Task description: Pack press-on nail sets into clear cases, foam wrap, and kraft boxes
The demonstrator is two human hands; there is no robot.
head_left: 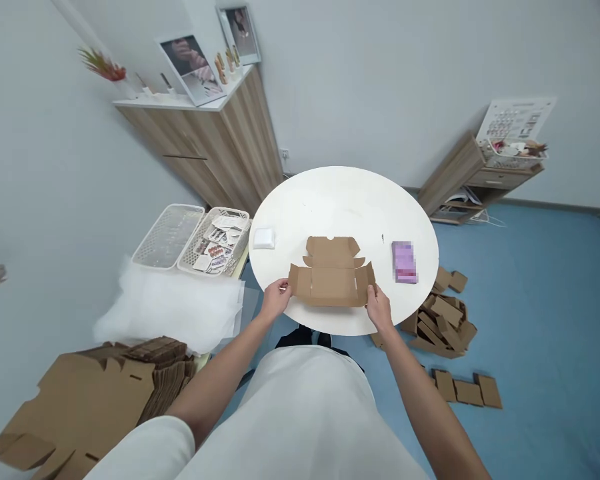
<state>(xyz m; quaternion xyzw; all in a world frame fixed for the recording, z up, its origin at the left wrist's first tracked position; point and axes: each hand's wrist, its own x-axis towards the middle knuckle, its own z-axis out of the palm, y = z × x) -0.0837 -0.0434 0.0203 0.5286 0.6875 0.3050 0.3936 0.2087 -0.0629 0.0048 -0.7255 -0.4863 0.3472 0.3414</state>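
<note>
An unfolded brown cardboard box blank (333,283) lies on the round white table (340,193) near its front edge, with its side flaps partly raised. My left hand (277,297) pinches the blank's left side flap. At the opposite end, my right hand (379,307) is closed on the lower right corner. To the right of the cardboard is a stack of purple cards (405,262). A small white packet (264,238) sits at the table's left edge.
Flat cardboard blanks (85,393) are piled at lower left, beside white wrapping sheets (175,307). Two white baskets (215,241) stand behind them, one holding small packs. Folded boxes (445,323) lie on the floor at right. Cabinets (245,133) line the wall.
</note>
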